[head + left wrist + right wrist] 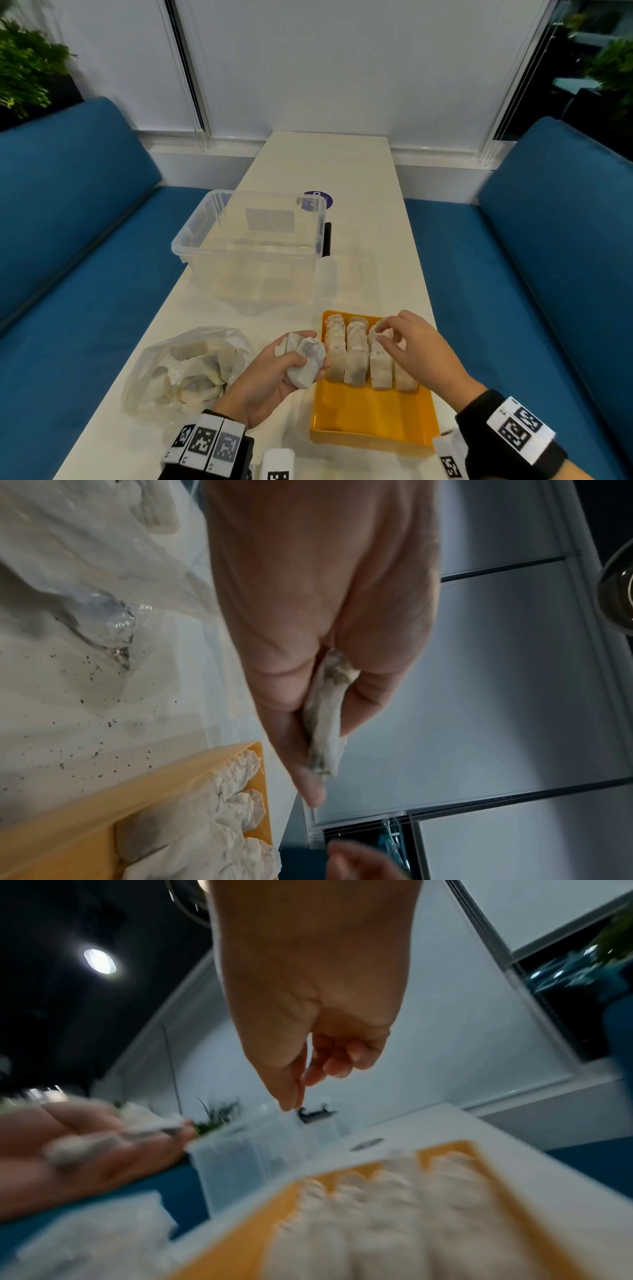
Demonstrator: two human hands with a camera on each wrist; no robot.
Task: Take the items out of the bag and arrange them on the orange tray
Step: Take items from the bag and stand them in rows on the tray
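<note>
On the orange tray (370, 418) lie several rows of white tea bags (356, 353), filling its far half. A clear plastic bag (185, 370) with more tea bags rests on the table to the left. Between bag and tray, my left hand (294, 363) grips a small bunch of tea bags (306, 359); the left wrist view shows one tea bag (325, 715) pinched between thumb and fingers. My right hand (387, 337) hovers over the tray's far right rows, fingers loosely curled. In the right wrist view the right hand (308, 1080) holds nothing.
A clear plastic box (250, 246) stands beyond the bag and tray, with a purple sticker (318, 200) behind it. Blue benches (85, 240) flank the narrow white table. Dark crumbs (85, 710) dot the table near the bag. A white marker block (277, 462) sits at the near edge.
</note>
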